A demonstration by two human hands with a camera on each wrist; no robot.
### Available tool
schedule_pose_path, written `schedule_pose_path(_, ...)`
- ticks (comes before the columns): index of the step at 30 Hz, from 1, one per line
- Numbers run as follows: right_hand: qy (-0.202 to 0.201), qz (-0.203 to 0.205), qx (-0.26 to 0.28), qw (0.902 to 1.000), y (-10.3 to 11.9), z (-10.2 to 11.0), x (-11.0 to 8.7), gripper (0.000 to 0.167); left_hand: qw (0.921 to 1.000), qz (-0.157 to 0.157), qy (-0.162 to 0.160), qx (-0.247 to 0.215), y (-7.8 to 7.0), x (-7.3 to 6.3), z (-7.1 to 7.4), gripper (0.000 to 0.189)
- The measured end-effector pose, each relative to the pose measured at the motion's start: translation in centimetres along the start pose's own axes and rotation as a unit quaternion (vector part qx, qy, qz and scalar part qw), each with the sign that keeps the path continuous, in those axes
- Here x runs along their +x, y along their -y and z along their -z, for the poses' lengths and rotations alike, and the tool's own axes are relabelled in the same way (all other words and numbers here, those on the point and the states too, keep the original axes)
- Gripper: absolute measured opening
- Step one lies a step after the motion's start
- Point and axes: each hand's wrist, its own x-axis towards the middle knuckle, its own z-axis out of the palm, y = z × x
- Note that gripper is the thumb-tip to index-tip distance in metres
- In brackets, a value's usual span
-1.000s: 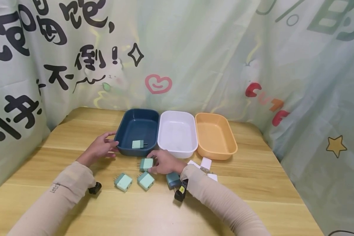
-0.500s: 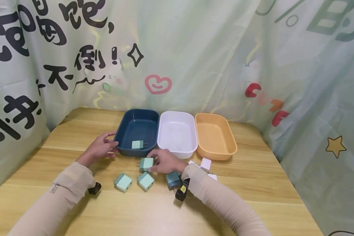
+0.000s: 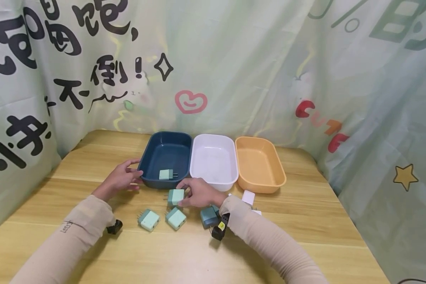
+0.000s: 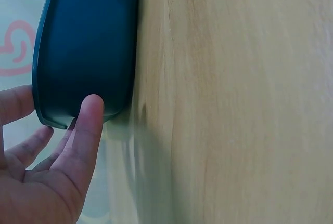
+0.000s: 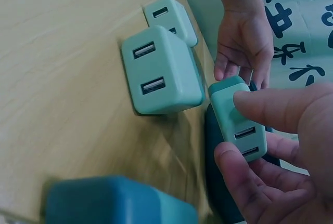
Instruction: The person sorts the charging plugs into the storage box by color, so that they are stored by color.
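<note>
My right hand (image 3: pixel 200 193) pinches a mint-green USB wall charger (image 3: pixel 176 197) between thumb and fingers, just in front of the navy tray (image 3: pixel 147 157). The right wrist view shows two USB ports on this charger (image 5: pixel 244 130). At the navy tray's near-left corner, my left hand (image 3: pixel 118 179) touches the outside with loosely extended fingers. Its thumb (image 4: pixel 89 125) lies along the tray's wall in the left wrist view. One green charger (image 3: pixel 166 174) lies inside the navy tray. Two more, a left green charger (image 3: pixel 149 219) and a nearer-middle green charger (image 3: pixel 176 218), rest on the table.
A white tray (image 3: pixel 213 183) and an orange tray (image 3: pixel 260 188) stand in a row beside the navy one. Blue chargers (image 3: pixel 209 217) and white chargers (image 3: pixel 248 197) lie around my right wrist, partly hidden by it. A printed curtain (image 3: pixel 241 71) hangs behind the table (image 3: pixel 145 260).
My right hand and the green charger in its grip have shifted up very slightly. The left hand stays at the navy tray.
</note>
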Motion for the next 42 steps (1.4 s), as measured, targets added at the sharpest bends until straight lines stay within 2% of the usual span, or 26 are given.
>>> schedule_pose_path(6, 0.007, 0.015, 0.017, 0.9997, 0.4, 0.5, 0.0, 0.044, 1.0000, 0.005, -0.003, 0.003, -0.3, 0.0, -0.1, 0.064)
schedule_pose_path(18, -0.011, 0.036, 0.026, 0.9989, 1.2, 2.0, 0.7, 0.043, 0.9999, 0.007, -0.003, 0.009, -0.5, 0.1, -0.1, 0.064)
schedule_pose_path(33, -0.032, 0.008, 0.075, 0.9967, 1.9, 2.7, 1.8, 0.044, 1.0000, -0.008, -0.005, 0.001, 0.0, 0.1, 0.0, 0.062)
schedule_pose_path(42, -0.038, -0.007, 0.076, 0.9964, 2.1, 3.0, 2.6, 0.043, 1.0000, -0.004, -0.005, -0.001, 0.3, 0.0, 0.0, 0.063)
